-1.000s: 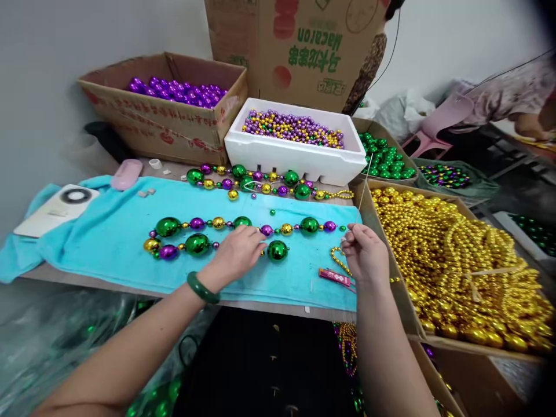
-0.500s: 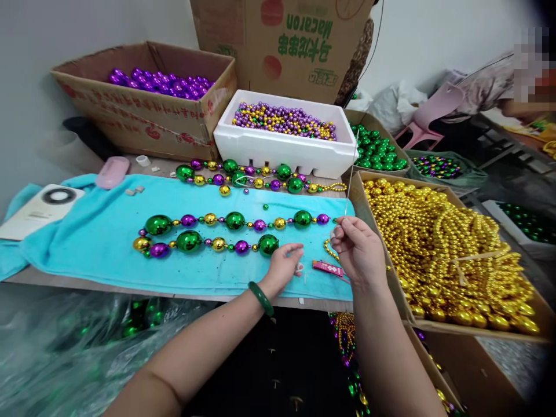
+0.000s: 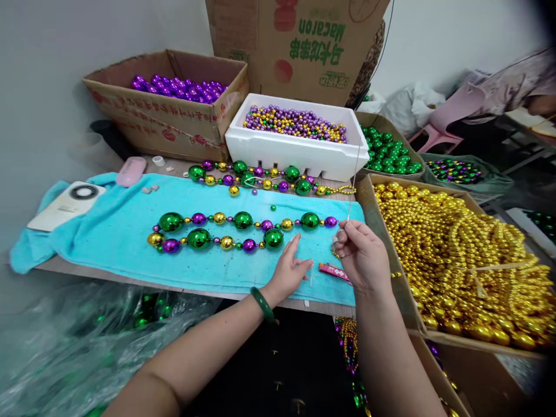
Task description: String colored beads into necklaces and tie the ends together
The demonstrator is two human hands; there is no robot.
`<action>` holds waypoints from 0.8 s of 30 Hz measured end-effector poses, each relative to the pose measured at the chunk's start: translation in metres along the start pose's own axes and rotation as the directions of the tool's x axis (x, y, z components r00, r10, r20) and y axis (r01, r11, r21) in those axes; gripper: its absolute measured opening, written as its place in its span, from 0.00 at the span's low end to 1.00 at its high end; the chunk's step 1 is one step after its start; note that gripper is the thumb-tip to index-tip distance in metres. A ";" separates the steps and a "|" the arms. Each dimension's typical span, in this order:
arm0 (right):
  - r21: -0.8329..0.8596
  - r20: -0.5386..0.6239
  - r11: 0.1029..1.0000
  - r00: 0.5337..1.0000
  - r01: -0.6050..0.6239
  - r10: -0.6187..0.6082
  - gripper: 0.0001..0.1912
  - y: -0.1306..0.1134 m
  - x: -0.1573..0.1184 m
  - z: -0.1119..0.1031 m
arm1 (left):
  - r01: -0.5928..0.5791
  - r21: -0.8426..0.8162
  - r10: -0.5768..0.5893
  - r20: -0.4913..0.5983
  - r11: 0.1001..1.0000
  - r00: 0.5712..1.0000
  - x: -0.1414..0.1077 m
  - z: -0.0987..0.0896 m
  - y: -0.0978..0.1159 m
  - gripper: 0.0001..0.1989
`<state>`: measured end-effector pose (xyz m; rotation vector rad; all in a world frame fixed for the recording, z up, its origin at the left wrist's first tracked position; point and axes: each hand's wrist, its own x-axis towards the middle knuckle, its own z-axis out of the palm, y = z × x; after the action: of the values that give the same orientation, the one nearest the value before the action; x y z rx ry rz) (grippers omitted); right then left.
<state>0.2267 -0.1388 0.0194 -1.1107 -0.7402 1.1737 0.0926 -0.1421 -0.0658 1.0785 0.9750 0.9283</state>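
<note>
A strand of green, purple and gold beads point(image 3: 200, 238) lies in a long loop on the blue towel point(image 3: 117, 255). My left hand point(image 3: 292, 269), with its fingers apart and nothing in them, is just right of the green bead point(image 3: 273, 238) at the lower row's end. At the upper row's right end, my right hand point(image 3: 360, 252) pinches a thin needle point(image 3: 355, 179) that points up. A small string of gold beads is partly hidden behind that hand. The pink cutter-like tool point(image 3: 333, 271) lies between my hands.
Behind the towel lies another bead strand point(image 3: 292, 174). Farther back are a white foam box point(image 3: 295, 147) and a carton of purple beads point(image 3: 156, 124). A carton of gold beads point(image 3: 452, 249) stands at right, near a pink chair point(image 3: 460, 110).
My left hand has opened wider and shifted slightly right near the lower row's end. My right hand keeps its pinch on the needle. The whole view has shifted a little.
</note>
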 end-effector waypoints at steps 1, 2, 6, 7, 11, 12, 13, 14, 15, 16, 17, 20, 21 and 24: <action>-0.005 0.008 1.000 1.000 -0.002 0.002 0.09 0.001 -0.002 0.001 | -0.029 -0.048 0.030 0.013 0.998 0.999 0.004 0.003 0.002 0.37; -0.006 0.014 1.000 1.000 -0.003 0.003 0.09 0.001 -0.004 0.001 | -0.054 -0.088 0.056 0.021 0.995 0.998 0.007 0.005 0.004 0.37; 0.014 0.017 1.000 1.000 -0.016 0.016 0.09 0.001 -0.009 -0.001 | -0.059 -0.090 0.067 0.096 0.994 0.993 0.012 0.005 0.009 0.16; 0.022 0.006 1.000 1.000 -0.022 0.022 0.09 0.001 -0.010 -0.002 | -0.043 -0.063 0.051 0.117 0.997 0.992 0.012 0.003 0.009 0.13; 0.055 -0.050 0.998 0.998 -0.037 0.040 0.09 -0.002 -0.008 -0.006 | 0.005 0.074 -0.015 0.140 0.997 0.990 0.003 -0.005 0.003 0.12; 0.061 -0.056 0.998 0.998 -0.036 0.039 0.09 -0.003 -0.008 -0.007 | 0.018 0.134 -0.035 0.131 0.991 0.991 0.000 -0.007 0.000 0.12; 0.065 -0.060 0.997 0.998 -0.031 0.035 0.09 -0.004 -0.007 -0.007 | 0.029 0.204 -0.054 0.115 0.978 0.992 -0.004 -0.009 -0.002 0.12; 0.069 -0.061 0.997 0.998 -0.025 0.030 0.09 -0.004 -0.006 -0.008 | 0.037 0.280 -0.065 0.090 0.959 0.994 -0.007 -0.011 -0.004 0.12; 0.074 -0.059 0.997 0.998 -0.021 0.025 0.10 -0.005 -0.006 -0.008 | 0.041 0.351 -0.063 0.049 0.935 0.997 -0.011 -0.014 -0.006 0.11; 0.078 -0.057 0.997 0.998 -0.018 0.022 0.10 -0.005 -0.006 -0.008 | 0.041 0.407 -0.044 -0.001 0.912 0.999 -0.014 -0.016 -0.008 0.10; 0.082 -0.056 0.996 0.998 -0.015 0.019 0.10 -0.006 -0.005 -0.008 | 0.037 0.436 -0.016 -0.050 0.899 0.999 -0.017 -0.018 -0.008 0.08; 0.091 -0.046 0.996 0.999 -0.019 0.023 0.10 -0.006 -0.006 -0.007 | 0.046 0.331 -0.007 -0.119 0.943 0.993 -0.019 -0.018 -0.005 0.16; 0.093 -0.042 0.995 0.999 -0.020 0.024 0.10 -0.006 -0.006 -0.006 | 0.070 0.236 -0.049 -0.092 0.969 0.995 -0.018 -0.016 -0.002 0.21; 0.099 -0.027 0.994 0.999 -0.036 0.039 0.10 -0.005 -0.009 -0.003 | 0.156 -0.081 -0.150 0.074 0.984 0.986 -0.011 -0.005 0.007 0.33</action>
<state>0.2288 -0.1487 0.0244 -1.0610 -0.6348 1.2105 0.0836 -0.1501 -0.0582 0.9426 0.9393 0.7961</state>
